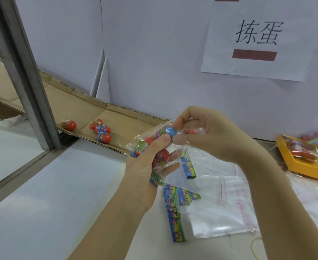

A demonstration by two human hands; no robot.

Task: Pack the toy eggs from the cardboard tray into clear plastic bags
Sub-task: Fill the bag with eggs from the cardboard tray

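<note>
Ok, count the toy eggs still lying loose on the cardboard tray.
4. One egg lies alone at the left; another sits farther right, with two more just below it. None looks hidden.

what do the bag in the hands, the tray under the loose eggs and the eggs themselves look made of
Bag: thin clear plastic film, glossy; it crinkles and the contents show through.
Tray: brown corrugated cardboard, matte, with creased flaps and ragged edges.
Loose eggs: probably hard plastic, smooth and shiny orange-red, with printed wrap labels that look like film or paper.
</note>
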